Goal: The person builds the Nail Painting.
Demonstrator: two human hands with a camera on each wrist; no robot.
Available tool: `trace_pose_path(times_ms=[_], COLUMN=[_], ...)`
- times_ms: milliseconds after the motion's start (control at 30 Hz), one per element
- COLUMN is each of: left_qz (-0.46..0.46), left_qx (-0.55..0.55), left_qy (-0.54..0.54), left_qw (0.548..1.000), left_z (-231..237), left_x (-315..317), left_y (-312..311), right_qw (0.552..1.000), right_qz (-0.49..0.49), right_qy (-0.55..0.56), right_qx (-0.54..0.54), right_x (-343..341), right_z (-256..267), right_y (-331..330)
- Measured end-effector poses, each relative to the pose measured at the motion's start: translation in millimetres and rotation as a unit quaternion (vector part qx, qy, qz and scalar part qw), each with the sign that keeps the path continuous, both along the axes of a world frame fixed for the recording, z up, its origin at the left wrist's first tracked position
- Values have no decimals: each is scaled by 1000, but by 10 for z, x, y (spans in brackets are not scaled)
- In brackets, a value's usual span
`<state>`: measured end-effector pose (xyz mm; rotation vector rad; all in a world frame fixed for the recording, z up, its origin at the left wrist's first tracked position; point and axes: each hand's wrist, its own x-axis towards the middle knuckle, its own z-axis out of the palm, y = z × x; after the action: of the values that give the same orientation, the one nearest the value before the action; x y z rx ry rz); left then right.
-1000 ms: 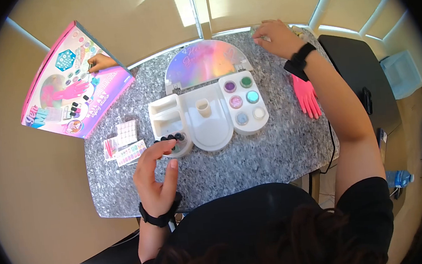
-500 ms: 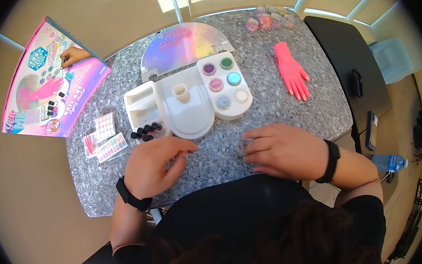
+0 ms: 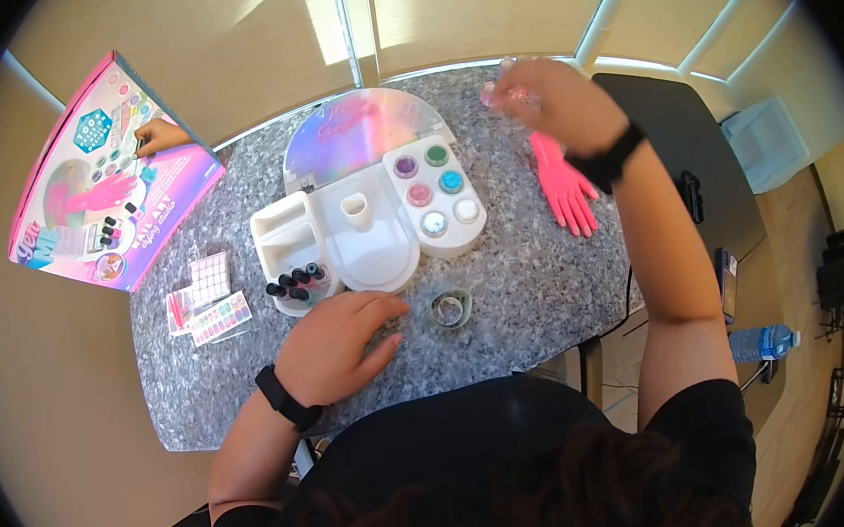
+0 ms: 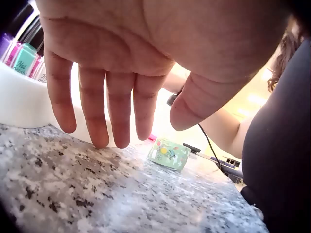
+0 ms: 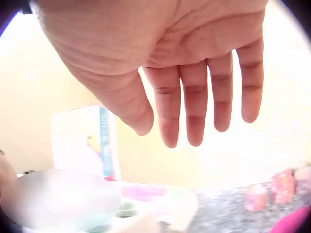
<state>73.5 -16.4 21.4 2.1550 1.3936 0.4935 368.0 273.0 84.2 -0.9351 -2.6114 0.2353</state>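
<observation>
The green roll (image 3: 450,309), perhaps of printed stickers though its inside is hard to make out, sits just below centre in the head view and should be light and smooth, best pinched by its outer rim; the left hand (image 3: 344,346) near it has relaxed, parted fingers and grips nothing. The right hand (image 3: 564,105), fingers extended and empty, hovers at upper right near pink rolls (image 5: 283,188) that would likely handle alike. The speckled table (image 3: 535,289) looks hard, with tan panels (image 3: 490,7) across the top.
</observation>
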Motion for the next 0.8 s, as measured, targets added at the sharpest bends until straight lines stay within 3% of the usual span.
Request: trace_pose_path(times_ms=[133, 167, 233, 333, 467, 567, 633, 700, 767, 800], left_qz=[10, 17, 21, 26, 20, 24, 33, 44, 112, 112], left_qx=[15, 19, 21, 19, 11, 12, 33, 53, 169, 163], left_qy=[16, 14, 5, -11, -24, -23, -23, -21, -23, -21], left_qw=[1000, 1000, 1000, 999, 999, 999, 999, 997, 979, 980], left_z=[24, 38, 59, 89, 75, 104, 120, 140, 171, 200], left_x=[43, 39, 12, -29, -96, -86, -64, -57, -58, -45], left_y=[-28, -41, -77, -130, -138, -128, -119, -128, -118, -109], right_qw=[996, 996, 975, 947, 936, 954, 976, 998, 970, 979], right_qz=[-86, -83, -176, -229, -250, -196, -145, 14, -21, 81], right_qy=[-15, -12, -123, -215, -227, -223, -158, 56, 144, 150], right_qx=[-21, -22, -59, -73, -99, -27, 26, -22, -195, -111], right_x=[139, 84, -24, -208, -308, -291, -334, -306, -495, -489], right_z=[-454, -489, -528, -575, -634, -806, -614, -468, 126, 189], right_y=[1280, 1355, 1429, 1457, 1416, 1560, 1369, 1186, 230, 7])
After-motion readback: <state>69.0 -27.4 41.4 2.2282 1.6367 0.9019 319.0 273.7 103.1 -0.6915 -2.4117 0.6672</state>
